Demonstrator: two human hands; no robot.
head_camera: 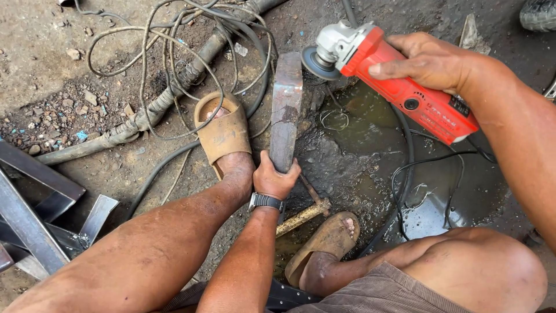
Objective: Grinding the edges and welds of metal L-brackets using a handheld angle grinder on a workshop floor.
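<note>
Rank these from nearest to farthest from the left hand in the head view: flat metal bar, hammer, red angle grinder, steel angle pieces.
1. Flat metal bar, gripped in the left hand.
2. Hammer, on the ground just right of the wrist.
3. Red angle grinder, upper right, in the right hand.
4. Steel angle pieces, far left.

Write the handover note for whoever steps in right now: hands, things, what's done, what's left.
Left hand: gripping the near end of the flat metal piece, held out over the dirt ground.
Right hand: holding the red angle grinder; its disc sits beside the piece's far end, contact unclear.
Hammer lies between the sandalled feet.
Done: the piece's far half looks brighter than the near half.
Left: the dark near half.
</note>
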